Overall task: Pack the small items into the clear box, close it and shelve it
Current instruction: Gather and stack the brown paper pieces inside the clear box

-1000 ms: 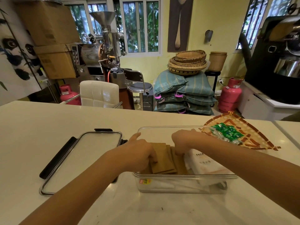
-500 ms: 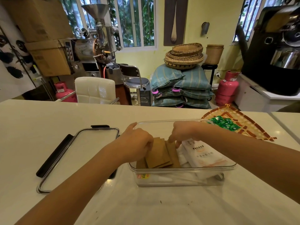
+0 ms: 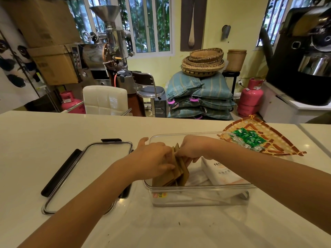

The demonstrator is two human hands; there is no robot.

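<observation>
The clear box stands open on the white counter in front of me. Inside it, a stack of brown paper packets stands nearly on edge at the left end. My left hand presses the stack from the left and my right hand pinches its top from the right, so both are closed on it. A white packet with printed text lies in the right half of the box. The box's lid, clear with black clips, lies flat to the left.
A woven fan-shaped tray with several green sachets sits behind the box at the right. Past the counter's far edge are a white chair, a roasting machine, stacked sacks and pink gas cylinders.
The brown packets, lying flat a second ago, have been tilted up onto their edge between both hands. The view has shifted slightly.
</observation>
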